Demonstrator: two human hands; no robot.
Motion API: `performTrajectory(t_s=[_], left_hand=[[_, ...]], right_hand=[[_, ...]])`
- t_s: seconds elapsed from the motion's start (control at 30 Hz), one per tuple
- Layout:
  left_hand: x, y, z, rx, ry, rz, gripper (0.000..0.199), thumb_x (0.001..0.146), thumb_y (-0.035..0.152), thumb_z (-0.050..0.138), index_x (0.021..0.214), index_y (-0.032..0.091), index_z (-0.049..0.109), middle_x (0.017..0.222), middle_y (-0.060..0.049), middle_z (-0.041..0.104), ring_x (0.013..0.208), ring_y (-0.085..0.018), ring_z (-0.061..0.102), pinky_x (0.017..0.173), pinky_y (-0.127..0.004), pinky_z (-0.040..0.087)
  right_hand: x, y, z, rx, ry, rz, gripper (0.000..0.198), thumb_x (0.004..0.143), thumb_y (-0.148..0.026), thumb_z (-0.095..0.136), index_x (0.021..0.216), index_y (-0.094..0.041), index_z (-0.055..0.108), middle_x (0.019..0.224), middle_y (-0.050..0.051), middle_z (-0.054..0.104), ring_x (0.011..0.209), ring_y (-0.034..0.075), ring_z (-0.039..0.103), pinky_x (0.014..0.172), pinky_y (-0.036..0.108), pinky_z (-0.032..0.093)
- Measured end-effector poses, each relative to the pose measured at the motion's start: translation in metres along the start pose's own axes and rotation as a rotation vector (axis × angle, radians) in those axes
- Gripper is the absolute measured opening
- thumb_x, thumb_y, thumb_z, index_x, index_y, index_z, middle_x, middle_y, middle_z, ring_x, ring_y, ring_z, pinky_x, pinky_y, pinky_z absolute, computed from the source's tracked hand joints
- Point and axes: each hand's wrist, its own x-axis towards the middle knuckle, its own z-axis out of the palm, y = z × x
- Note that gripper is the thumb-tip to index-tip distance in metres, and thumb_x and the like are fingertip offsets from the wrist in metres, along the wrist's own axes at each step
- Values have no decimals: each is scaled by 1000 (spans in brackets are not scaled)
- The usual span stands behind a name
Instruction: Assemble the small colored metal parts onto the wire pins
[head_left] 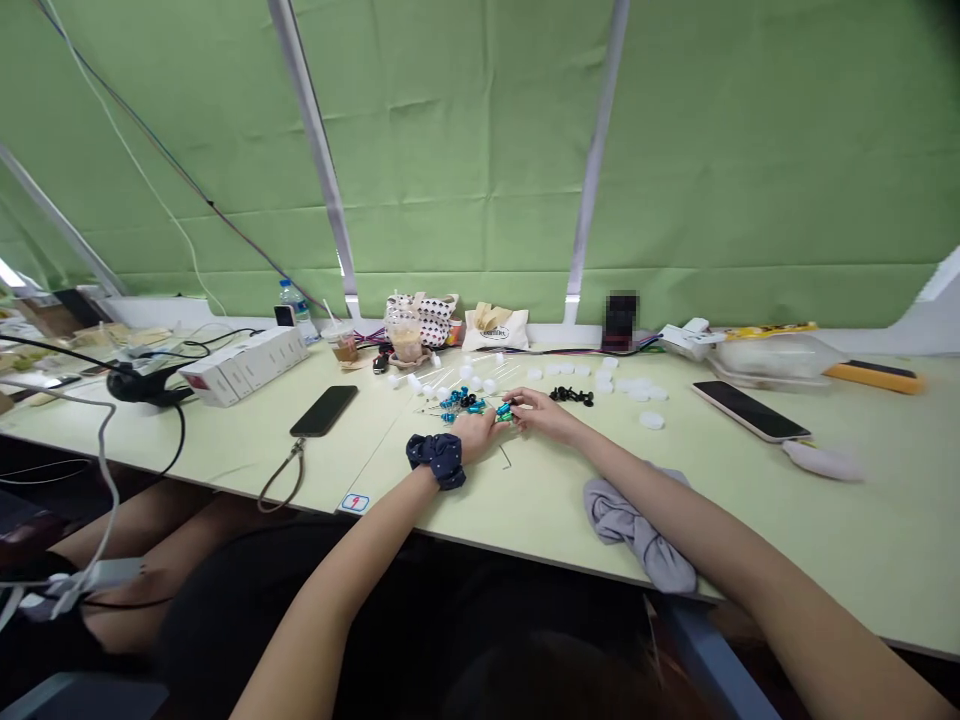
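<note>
My left hand [476, 434], with a dark blue scrunchie [437, 460] at the wrist, is closed at a small shiny blue-and-green part [504, 412]. From the other side, the curled fingertips of my right hand [546, 416] close on the same part; its exact kind is too small to make out. A pile of small blue metallic pieces [456, 402] lies just beyond my left hand. Black small parts [571, 396] are grouped beyond my right hand. Below the hands, a thin bent L-shaped metal key [505, 458] rests on the table.
White round caps [651, 421] and thin clear sticks [450, 378] are spread behind the hands. Phones lie left [324, 410] and right [750, 410]. A grey cloth [637, 530] sits under my right forearm. Drink cups [405, 340], white boxes [247, 366] and cables stand farther back. Another person's legs [165, 540] show at left.
</note>
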Motion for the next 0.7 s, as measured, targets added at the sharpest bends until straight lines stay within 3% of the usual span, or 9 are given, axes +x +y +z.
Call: performTrajectory(t_s=[0.13,0.23,0.3,0.4,0.47,0.6,0.7], left_hand=[[0,1,-1,2,-18,-11,49,93,56,26,105,17,54,89,-13,68,85,-26,65,72,-30,42],[0,1,-2,-11,-20,-11,49,94,55,26,105,16,54,89,-14,67,85,-26,64,73,-31,42],[0,1,-2,-24,-20,-8,49,94,55,26,105,16,54,90,-15,67,85,-26,64,73,-31,42],[0,1,-3,-14,-25,-8,50,93,55,25,104,15,54,90,-15,67,86,-26,64,74,-31,42],[1,2,-3,5,-24,-7,50,94,55,24,103,16,54,90,-15,67,86,-26,64,73,-31,42],[1,3,-6,14,-26,-22,49,94,54,23,102,17,54,91,-13,67,84,-25,64,72,-30,41],[-1,3,-7,-3,-30,-17,49,94,54,23,100,17,54,89,-13,67,84,-24,64,72,-29,41]], right_hand=[[1,1,-1,-10,33,23,39,68,-47,71,89,-17,59,63,-3,54,48,8,48,43,20,39],[0,0,-2,-21,-18,-45,41,63,-39,77,93,-19,60,77,0,58,58,8,54,52,22,46],[0,0,-2,-7,-28,-10,42,64,-41,76,97,-21,59,80,0,58,59,9,55,51,22,46],[2,2,0,-19,23,72,41,70,-54,67,88,-19,57,62,-3,50,45,7,44,40,20,35],[3,3,0,-56,41,24,42,70,-55,67,83,-17,57,59,-4,48,43,6,38,40,20,32],[2,1,-1,-79,-3,-111,44,64,-46,74,95,-19,60,84,1,58,57,8,50,53,22,43],[2,-2,0,-38,29,-20,42,68,-47,71,98,-20,58,82,1,58,56,9,53,49,22,42]])
